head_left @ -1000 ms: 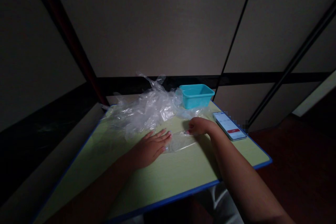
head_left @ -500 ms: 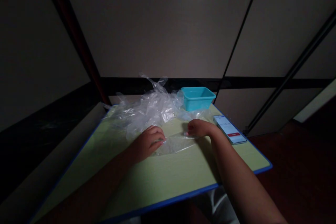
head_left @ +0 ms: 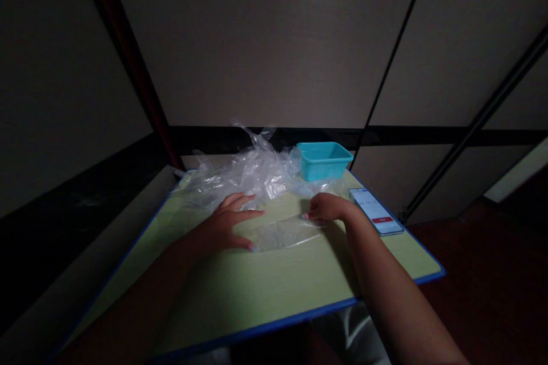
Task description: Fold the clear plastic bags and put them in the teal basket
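Observation:
A clear plastic bag (head_left: pixel 285 232) lies flat on the pale green table (head_left: pixel 274 291). My left hand (head_left: pixel 229 222) rests at the bag's left end with fingers spread and stretched out, the thumb touching its near corner. My right hand (head_left: pixel 325 207) has its fingers curled, pinching the bag's right end against the table. A crumpled heap of clear plastic bags (head_left: pixel 240 179) lies just beyond both hands.
A teal plastic tub (head_left: pixel 324 159) stands at the table's far right. A phone (head_left: pixel 375 211) with a lit screen lies by the right edge, beside my right wrist. The table has a blue rim, and dark wall panels rise behind it.
My left hand was flat on the bag, curled briefly, and now has spread again, shifted left and slightly farther away. The right hand has stayed on the bag's right end.

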The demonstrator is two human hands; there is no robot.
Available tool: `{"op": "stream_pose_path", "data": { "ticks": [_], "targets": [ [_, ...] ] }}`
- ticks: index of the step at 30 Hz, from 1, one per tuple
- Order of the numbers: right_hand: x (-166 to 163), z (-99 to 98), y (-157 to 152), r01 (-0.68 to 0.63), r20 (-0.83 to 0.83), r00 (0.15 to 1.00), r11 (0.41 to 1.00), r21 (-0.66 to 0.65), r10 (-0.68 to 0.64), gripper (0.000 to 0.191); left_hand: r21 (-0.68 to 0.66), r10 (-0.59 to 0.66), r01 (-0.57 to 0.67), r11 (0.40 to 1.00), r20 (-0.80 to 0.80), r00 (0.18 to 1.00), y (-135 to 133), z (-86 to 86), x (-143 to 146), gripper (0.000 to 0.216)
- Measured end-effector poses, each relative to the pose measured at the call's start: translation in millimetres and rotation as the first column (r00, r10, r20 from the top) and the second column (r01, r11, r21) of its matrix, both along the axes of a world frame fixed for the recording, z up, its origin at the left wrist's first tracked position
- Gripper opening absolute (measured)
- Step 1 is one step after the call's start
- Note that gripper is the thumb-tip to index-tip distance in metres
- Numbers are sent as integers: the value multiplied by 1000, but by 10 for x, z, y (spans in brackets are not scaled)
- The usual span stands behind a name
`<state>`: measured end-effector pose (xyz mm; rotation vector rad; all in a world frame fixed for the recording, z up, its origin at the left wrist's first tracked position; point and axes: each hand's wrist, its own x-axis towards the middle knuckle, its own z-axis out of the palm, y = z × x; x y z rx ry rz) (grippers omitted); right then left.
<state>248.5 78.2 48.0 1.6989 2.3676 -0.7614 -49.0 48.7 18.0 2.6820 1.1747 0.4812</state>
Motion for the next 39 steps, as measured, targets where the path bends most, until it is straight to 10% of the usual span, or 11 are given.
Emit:
{"op": "stream_pose_path", "data": {
  "ticks": [25, 39],
  "targets": [
    [79, 33, 6, 88, -66, 994, 996, -23, -90, 25, -80, 57, -94, 992, -380, 923, -139, 18, 134, 66],
    [152, -65, 105, 235, -250, 943, 971, 32, -220, 24, -39, -143, 138, 990, -257, 956, -299, -36, 376, 56]
  ]
}}
